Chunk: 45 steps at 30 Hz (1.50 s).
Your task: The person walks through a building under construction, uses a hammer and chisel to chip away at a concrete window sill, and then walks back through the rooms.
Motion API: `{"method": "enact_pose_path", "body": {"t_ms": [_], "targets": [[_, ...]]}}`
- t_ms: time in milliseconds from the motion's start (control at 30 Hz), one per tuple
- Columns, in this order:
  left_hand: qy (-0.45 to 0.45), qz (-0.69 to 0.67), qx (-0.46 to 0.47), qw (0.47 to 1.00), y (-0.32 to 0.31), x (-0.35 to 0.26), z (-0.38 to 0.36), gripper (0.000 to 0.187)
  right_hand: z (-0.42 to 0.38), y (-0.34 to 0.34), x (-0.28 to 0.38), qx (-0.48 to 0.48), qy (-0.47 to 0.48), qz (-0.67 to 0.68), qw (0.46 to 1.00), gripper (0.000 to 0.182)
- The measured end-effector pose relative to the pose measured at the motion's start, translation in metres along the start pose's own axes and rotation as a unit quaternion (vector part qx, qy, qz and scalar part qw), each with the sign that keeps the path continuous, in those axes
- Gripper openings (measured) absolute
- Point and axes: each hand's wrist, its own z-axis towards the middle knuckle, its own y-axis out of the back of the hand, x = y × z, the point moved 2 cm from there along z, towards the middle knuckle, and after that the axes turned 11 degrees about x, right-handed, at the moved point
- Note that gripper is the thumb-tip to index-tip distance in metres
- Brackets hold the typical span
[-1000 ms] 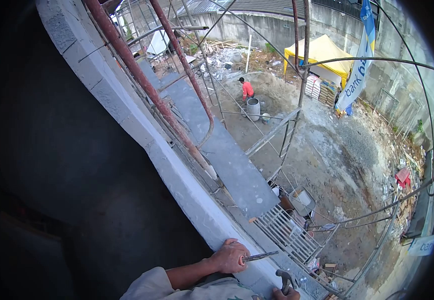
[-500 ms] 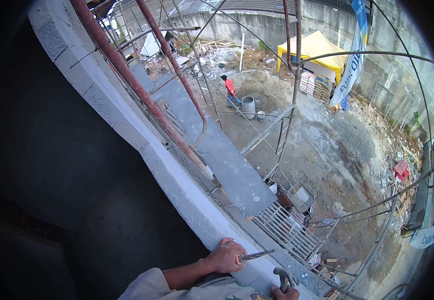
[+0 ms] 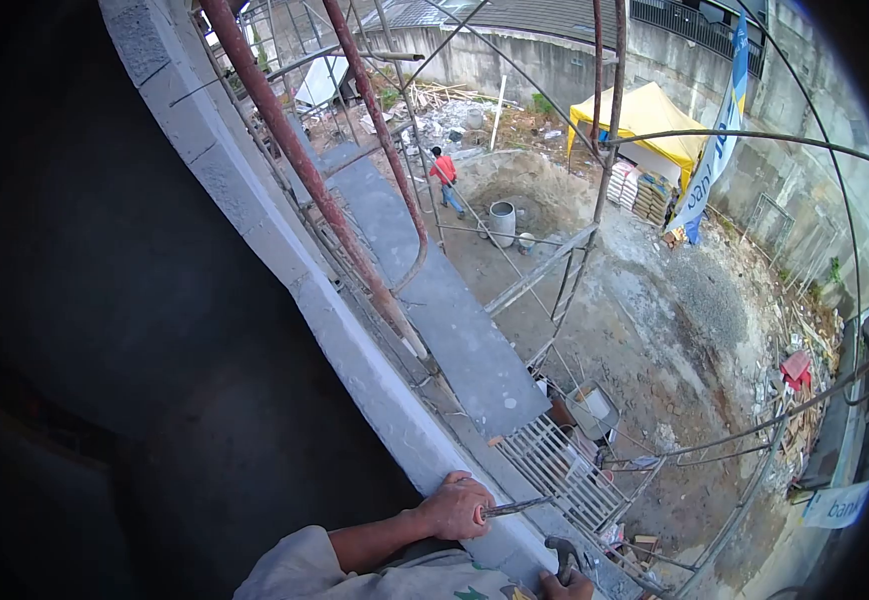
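Note:
My left hand is wrapped round a thin metal chisel, resting at the top of the pale concrete wall. The chisel's bare end points right, out over the wall's outer side. Low in the view, my right hand grips a claw hammer by its handle. The dark hammer head stands just above the fingers, a short way below the chisel and apart from it. The bottom frame edge cuts off part of that hand.
Along the wall's outer side run red scaffold pipes, a grey plank walkway and a slatted metal platform. Far below, a person in a red top is near a grey drum. A yellow tent stands beyond. Left of the wall is deep shadow.
The view has shifted slightly. The person in red below has stepped left, away from the drum, and now stands more upright. Both my hands keep the same grips, almost in place.

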Motion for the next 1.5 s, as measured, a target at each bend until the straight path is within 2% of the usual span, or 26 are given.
{"method": "enact_pose_path", "body": {"t_ms": [33,100,167,233,267,333,500,567,633,700,867,933,967,1033,1067,1133,1233,1333,1400,1500], "targets": [[-0.009,-0.005,0.013,1.0,-0.002,-0.001,0.0,0.027,0.001,-0.002,-0.007,-0.009,-0.013,0.006,1.0,0.032],[-0.017,0.017,0.003,1.0,0.001,0.0,0.0,0.024,0.0,-0.004,0.001,-0.041,-0.034,0.044,0.998,0.021],[-0.047,0.022,0.021,0.998,-0.003,0.002,0.001,0.023,-0.003,0.0,0.006,-0.032,-0.033,0.014,0.999,0.03],[-0.028,0.029,-0.019,0.999,-0.001,0.001,0.001,0.026,-0.006,0.003,0.011,-0.015,-0.042,-0.009,0.999,0.037],[-0.051,0.03,0.003,0.998,-0.004,0.001,0.002,0.026,-0.001,0.003,0.0,-0.003,-0.034,-0.008,0.999,0.038],[-0.018,0.008,-0.034,0.999,-0.004,0.005,0.002,0.028,-0.002,0.004,-0.002,-0.006,-0.046,0.003,0.999,0.039],[-0.032,0.03,-0.03,0.999,-0.001,0.003,0.001,0.027,-0.002,0.005,0.005,0.029,-0.037,-0.021,0.999,0.041],[-0.058,0.04,-0.014,0.997,-0.002,0.002,0.003,0.027,0.0,0.005,0.005,0.034,-0.043,0.004,0.998,0.041],[-0.047,0.039,-0.031,0.998,0.0,0.0,0.003,0.026,-0.005,0.007,0.005,0.028,-0.054,0.036,0.998,0.04],[-0.054,0.036,-0.027,0.998,-0.004,0.0,0.005,0.025,-0.007,0.008,0.009,0.055,-0.04,0.047,0.997,0.04],[-0.034,0.028,-0.029,0.999,-0.004,0.004,0.002,0.027,-0.004,0.01,0.005,0.045,-0.038,0.038,0.998,0.04],[-0.026,0.018,-0.039,0.999,-0.003,0.0,0.003,0.029,-0.005,0.01,0.007,0.055,-0.013,-0.014,0.998,0.044],[-0.045,0.023,-0.021,0.999,-0.006,0.004,0.002,0.029,-0.004,0.008,0.001,0.039,-0.021,0.005,0.999,0.044],[-0.021,0.033,-0.011,0.999,-0.011,0.019,0.004,0.032,0.002,0.005,-0.007,0.02,0.052,-0.06,0.997,0.048],[-0.043,0.035,0.008,0.998,-0.013,0.02,0.006,0.032,-0.001,0.006,-0.006,0.025,0.061,-0.048,0.997,0.048],[-0.041,0.079,-0.028,0.996,-0.009,0.019,0.004,0.029,0.0,0.007,-0.007,0.013,0.056,-0.056,0.997,0.047],[-0.049,0.118,-0.017,0.992,-0.01,0.023,0.005,0.035,0.004,0.003,-0.013,-0.01,0.07,-0.07,0.995,0.046],[-0.057,0.135,-0.003,0.989,-0.012,0.027,0.01,0.039,0.002,0.004,-0.012,0.017,0.086,-0.051,0.995,0.045],[-0.055,0.144,0.0,0.988,-0.009,0.016,0.01,0.04,0.006,0.0,-0.016,0.007,0.088,-0.043,0.995,0.045],[-0.104,0.177,0.03,0.978,-0.002,-0.018,0.033,0.034,0.002,0.005,-0.012,-0.017,0.097,-0.025,0.995,0.046]]}}
